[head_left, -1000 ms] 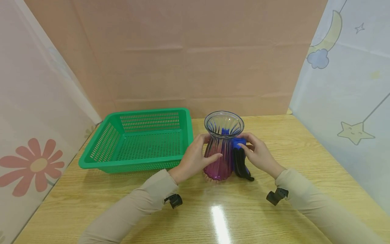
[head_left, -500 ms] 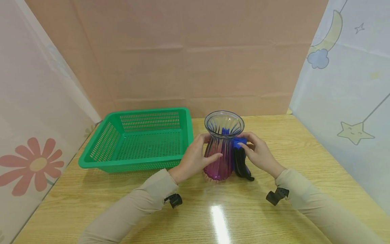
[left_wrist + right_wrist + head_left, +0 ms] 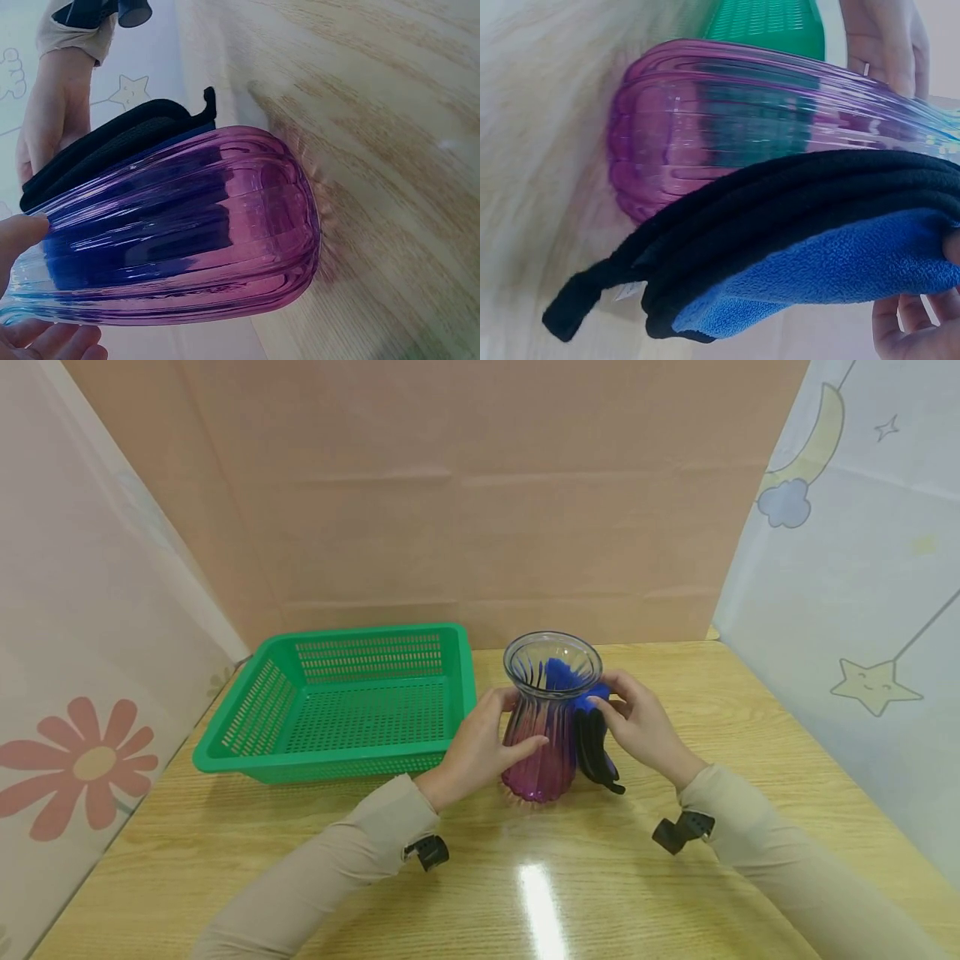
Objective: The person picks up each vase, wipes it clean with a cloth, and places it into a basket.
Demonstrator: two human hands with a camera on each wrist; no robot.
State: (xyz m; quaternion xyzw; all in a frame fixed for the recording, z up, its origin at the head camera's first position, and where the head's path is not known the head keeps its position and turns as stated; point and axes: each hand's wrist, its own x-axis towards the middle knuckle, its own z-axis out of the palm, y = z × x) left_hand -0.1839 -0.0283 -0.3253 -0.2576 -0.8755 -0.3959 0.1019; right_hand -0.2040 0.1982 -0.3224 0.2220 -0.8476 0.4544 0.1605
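Observation:
A ribbed glass vase [image 3: 538,760], clear at the rim and pink-purple at the base, stands upright on the table. My left hand [image 3: 480,747] grips its left side, the thumb across the front. Against the vase's right side my right hand [image 3: 643,727] pinches the top of a blue terry cleaning cloth [image 3: 847,262] with black trim. Its black tail hangs down near the tabletop. Through the glass in the left wrist view, the blue part of the cloth shows behind the vase [image 3: 262,217]. Some right fingers are hidden behind the cloth.
A green plastic basket [image 3: 337,760] with slotted walls sits on the wooden table [image 3: 480,893], just left of the vase. A plain backdrop [image 3: 465,527] rises behind the table, with patterned sheets on both sides.
My right hand has risen slightly with the cloth, and more blue shows behind the vase's rim. My left hand and the vase have stayed in place.

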